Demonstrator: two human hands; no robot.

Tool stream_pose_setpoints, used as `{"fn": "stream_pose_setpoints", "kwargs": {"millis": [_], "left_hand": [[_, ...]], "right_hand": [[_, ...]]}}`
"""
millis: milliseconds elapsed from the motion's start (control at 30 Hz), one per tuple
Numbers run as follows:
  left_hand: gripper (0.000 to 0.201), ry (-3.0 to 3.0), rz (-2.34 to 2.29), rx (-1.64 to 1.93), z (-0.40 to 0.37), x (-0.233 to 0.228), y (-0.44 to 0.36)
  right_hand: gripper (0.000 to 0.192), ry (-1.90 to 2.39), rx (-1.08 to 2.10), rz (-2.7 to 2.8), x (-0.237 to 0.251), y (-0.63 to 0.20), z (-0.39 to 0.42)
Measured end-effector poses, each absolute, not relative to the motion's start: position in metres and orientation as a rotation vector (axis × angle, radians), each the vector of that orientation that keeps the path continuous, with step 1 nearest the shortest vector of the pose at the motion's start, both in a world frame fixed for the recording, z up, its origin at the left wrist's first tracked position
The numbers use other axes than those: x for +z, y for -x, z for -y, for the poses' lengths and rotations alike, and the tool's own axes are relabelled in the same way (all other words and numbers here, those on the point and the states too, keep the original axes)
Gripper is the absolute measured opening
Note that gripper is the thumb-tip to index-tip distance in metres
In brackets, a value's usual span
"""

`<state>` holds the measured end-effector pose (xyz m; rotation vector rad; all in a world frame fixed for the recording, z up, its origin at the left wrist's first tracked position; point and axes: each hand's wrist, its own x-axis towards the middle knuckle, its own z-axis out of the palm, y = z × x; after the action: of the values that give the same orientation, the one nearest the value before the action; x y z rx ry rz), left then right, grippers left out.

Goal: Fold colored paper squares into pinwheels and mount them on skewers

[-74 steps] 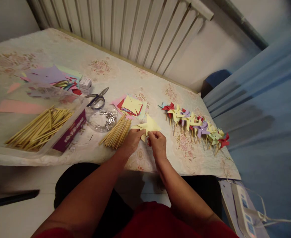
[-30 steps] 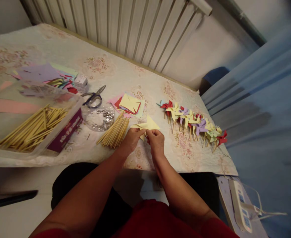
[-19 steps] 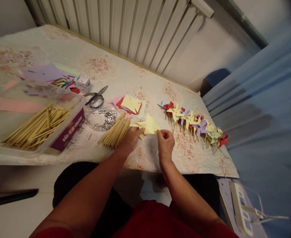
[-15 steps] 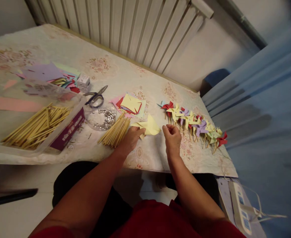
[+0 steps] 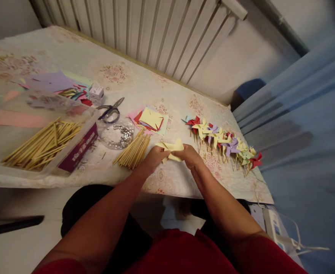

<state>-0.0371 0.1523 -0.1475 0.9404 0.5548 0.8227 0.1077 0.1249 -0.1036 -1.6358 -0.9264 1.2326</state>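
Paper this thin creases easily; I pinch the yellow paper (image 5: 171,147) at its folded tips, left hand (image 5: 154,156) and right hand (image 5: 190,155) both closed on it.

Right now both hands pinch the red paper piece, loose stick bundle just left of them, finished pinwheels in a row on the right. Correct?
Not quite. In the head view the paper piece pinched by the left hand and right hand is yellow, not red. The stick bundle and pinwheels lie as you say.

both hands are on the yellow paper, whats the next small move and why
Probably fold the next corner of the yellow cut paper square to its middle: left hand and right hand pinch it between them, not yet shaped like the finished paper pinwheels lined up nearby.
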Motion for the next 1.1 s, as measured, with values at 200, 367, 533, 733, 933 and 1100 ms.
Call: {"fn": "stream_pose_setpoints", "kwargs": {"millis": [200,367,533,733,933,1100], "left_hand": [[0.012,-0.955,-0.665,0.812,-0.153,-0.15,0.037],[0.01,-0.993,-0.702,0.807,-0.153,-0.15,0.037],[0.013,-1.01,-0.74,0.773,-0.152,-0.148,0.038],[0.014,-0.985,-0.715,0.764,-0.152,-0.147,0.038],[0.015,-0.987,-0.707,0.766,-0.154,-0.153,0.037],[0.017,-1.064,-0.653,0.756,-0.156,-0.16,0.036]], "right_hand": [[0.018,1.691,1.18,0.905,-0.104,-0.104,-0.127],[0.018,1.643,1.193,0.885,-0.106,-0.102,-0.124],[0.019,1.704,1.168,0.894,-0.11,-0.102,-0.124],[0.018,1.672,1.233,0.901,-0.108,-0.103,-0.123],[0.023,1.67,1.24,0.943,-0.107,-0.107,-0.126],[0.015,1.795,1.217,1.015,-0.105,-0.112,-0.132]]}}
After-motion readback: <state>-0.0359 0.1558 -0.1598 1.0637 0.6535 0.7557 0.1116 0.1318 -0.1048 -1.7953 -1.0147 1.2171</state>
